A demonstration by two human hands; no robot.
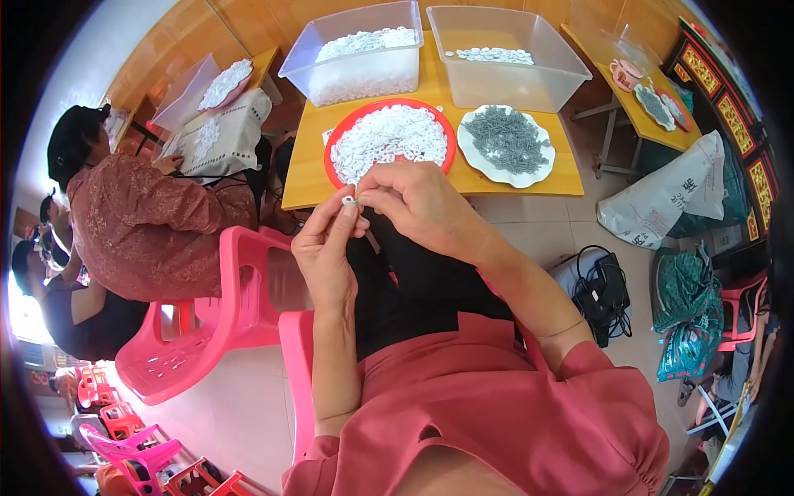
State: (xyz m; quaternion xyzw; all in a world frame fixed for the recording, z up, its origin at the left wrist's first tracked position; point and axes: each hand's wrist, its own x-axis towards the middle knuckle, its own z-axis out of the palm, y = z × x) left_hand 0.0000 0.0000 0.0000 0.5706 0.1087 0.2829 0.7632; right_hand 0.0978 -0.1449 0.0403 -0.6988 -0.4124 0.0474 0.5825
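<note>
Piece (348, 199), small, white, dark-centred, pinched in left hand (324, 244), right hand (426, 205) pinched close beside, contents unclear

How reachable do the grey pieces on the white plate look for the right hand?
Likely yes: nothing visible stands between the right hand and the grey pieces on the white plate, though that hand is at the small white piece in the left hand.

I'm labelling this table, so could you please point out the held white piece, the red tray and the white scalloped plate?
White piece (348, 200): head view, its visible face.
Red tray (451, 142): head view, right rim.
White scalloped plate (485, 170): head view, lower-left rim.
</note>
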